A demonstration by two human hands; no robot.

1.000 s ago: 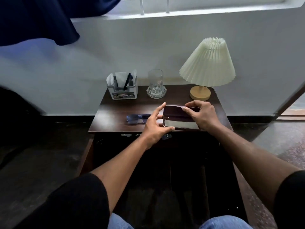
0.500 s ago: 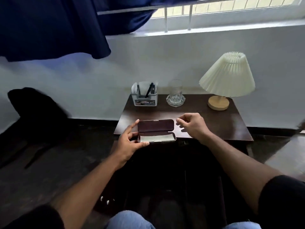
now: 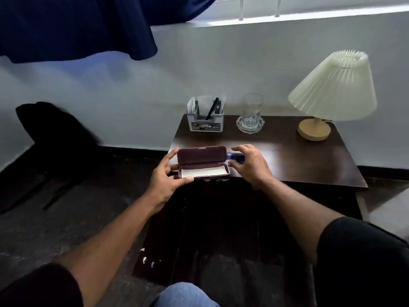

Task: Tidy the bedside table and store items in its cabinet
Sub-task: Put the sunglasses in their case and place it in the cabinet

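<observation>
Beside the open glasses case (image 3: 202,165) gripped by the left hand (image 3: 164,179), the right hand (image 3: 250,165) pinches light, fragile-looking blue glasses (image 3: 235,156), best lifted by the frame.

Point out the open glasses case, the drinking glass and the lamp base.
glasses case (image 3: 202,155), head view, on the inside of the raised lid.
drinking glass (image 3: 252,108), head view, on its clear side wall.
lamp base (image 3: 313,130), head view, on top of the round wooden foot.
</observation>
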